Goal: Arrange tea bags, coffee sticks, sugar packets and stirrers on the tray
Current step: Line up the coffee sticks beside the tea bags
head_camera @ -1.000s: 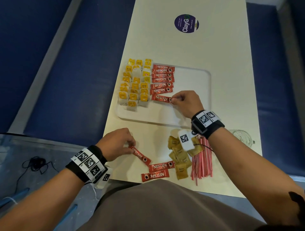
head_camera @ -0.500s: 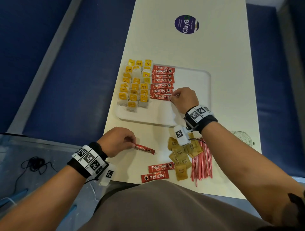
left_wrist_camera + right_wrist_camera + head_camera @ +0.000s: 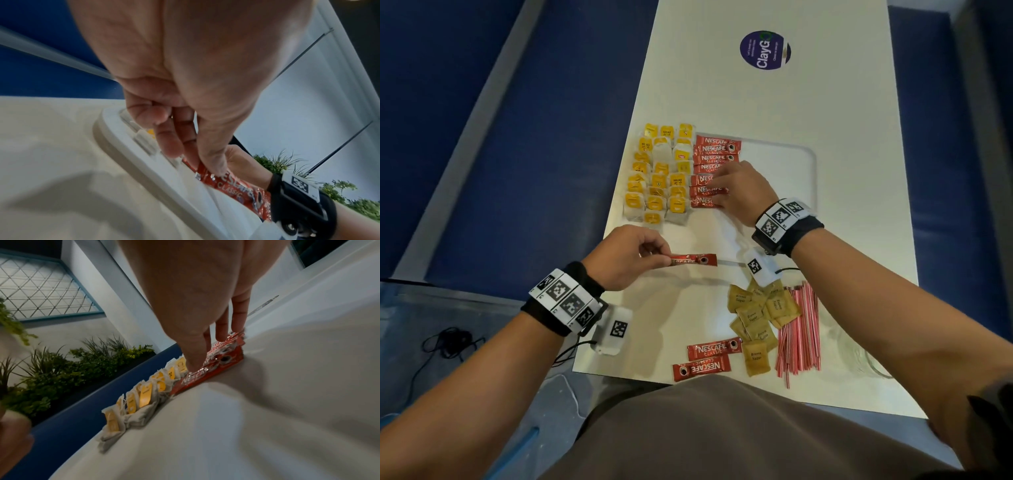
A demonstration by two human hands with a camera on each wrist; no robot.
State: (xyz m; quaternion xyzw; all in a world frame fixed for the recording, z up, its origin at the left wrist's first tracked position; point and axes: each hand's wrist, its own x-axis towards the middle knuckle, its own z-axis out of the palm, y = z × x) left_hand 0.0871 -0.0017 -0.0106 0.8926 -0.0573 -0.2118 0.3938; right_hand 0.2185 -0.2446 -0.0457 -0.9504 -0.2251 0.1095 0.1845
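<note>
A pale worktop (image 3: 808, 102) runs between blue benches, with a white tray (image 3: 784, 164) on it. I note the left hand (image 3: 619, 260) pinches one coffee stick (image 3: 693, 259) by its end between thumb and fingers; a second ago that stick lay on the worktop, and it is now raised and level at the tray's near edge. The right hand (image 3: 739, 192), wrist turned down, has moved further over the red row (image 3: 714, 171) and presses it with straight fingers (image 3: 239, 311), squaring the sticks; it grips nothing. I judge the row near complete, this stick due to go in next. Tea bags (image 3: 661, 171) fill the tray's left part, touching the row. Off the tray: two loose sticks (image 3: 705, 358), the sugar (image 3: 756, 318) and the stirrers (image 3: 799, 329), none yet placed.
</note>
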